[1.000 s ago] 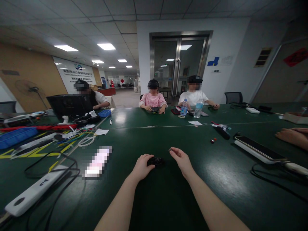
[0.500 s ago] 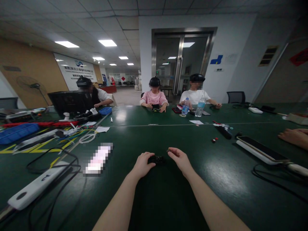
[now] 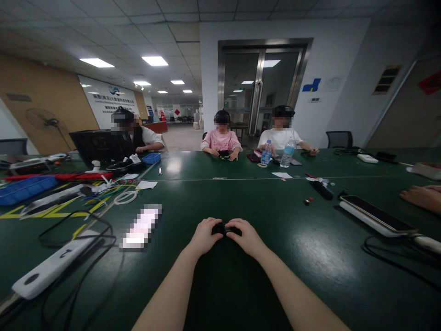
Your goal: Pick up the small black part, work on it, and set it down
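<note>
A small black object (image 3: 223, 228) is on the green table in front of me, its exact kind too dark and too covered by fingers to tell. My left hand (image 3: 205, 236) grips its left end, thumb at the near side and fingers over the far side. On the other end, my right hand (image 3: 246, 237) is closed in the same way. Both thumbs nearly meet at the middle of the object. Anything smaller between the right fingertips is hidden.
To the left lie a lit, blurred-out phone (image 3: 143, 227), a white power strip (image 3: 57, 264) with black cables, and a blue tray (image 3: 27, 189). At right a dark-screened phone (image 3: 377, 214) rests on a white block. Water bottles (image 3: 287, 154) stand before people seated opposite.
My right hand has moved left and down from its raised pinch beside the black object and closed on its right end. My left hand stays in place.
</note>
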`<state>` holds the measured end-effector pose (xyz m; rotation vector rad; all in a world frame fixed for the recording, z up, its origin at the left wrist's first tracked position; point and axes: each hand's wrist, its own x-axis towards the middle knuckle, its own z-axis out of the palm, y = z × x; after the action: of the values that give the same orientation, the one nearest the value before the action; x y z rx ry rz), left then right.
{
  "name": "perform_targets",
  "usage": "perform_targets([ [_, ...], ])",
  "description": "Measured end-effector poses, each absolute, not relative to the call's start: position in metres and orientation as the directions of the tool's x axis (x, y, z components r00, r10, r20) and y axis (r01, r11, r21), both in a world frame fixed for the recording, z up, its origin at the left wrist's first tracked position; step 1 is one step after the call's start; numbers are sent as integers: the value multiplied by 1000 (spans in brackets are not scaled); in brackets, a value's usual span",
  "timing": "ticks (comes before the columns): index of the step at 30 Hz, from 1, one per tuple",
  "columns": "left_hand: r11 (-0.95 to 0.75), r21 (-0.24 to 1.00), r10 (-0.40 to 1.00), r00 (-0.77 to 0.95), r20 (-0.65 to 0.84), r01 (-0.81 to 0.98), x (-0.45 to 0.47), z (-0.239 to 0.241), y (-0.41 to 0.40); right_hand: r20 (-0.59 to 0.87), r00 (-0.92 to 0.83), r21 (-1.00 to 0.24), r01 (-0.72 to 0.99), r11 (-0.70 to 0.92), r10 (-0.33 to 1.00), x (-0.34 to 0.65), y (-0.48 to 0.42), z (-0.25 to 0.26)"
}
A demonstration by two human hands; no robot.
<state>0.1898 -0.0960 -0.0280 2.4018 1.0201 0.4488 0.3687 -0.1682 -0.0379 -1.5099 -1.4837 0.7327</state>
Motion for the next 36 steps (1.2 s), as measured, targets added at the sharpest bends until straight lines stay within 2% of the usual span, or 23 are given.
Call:
perform_targets([
  [5,-624,527,733,666,138,577,192,-33,-94,193,82,-825,553,116,978,368,-167,-40],
  [9,-621,533,734,665,138,575,192,-32,-95,189,80,-839,531,119,979,369,-169,-38],
  [13,-588,565,750,651,114,579,191,-26,-100,151,101,-926,362,105,983,377,-170,-35],
  [16,-554,587,764,641,76,591,190,-23,-102,100,193,-981,184,64,976,386,-168,-36],
  [20,-526,604,773,632,46,599,190,-22,-102,22,314,-1000,-7,25,949,398,-166,-41],
  [24,-536,591,769,637,47,603,190,-21,-102,-19,331,-990,-140,29,944,403,-164,-45],
  [36,-559,581,768,633,94,592,193,-19,-103,-25,336,-987,-158,30,941,402,-162,-49],
])
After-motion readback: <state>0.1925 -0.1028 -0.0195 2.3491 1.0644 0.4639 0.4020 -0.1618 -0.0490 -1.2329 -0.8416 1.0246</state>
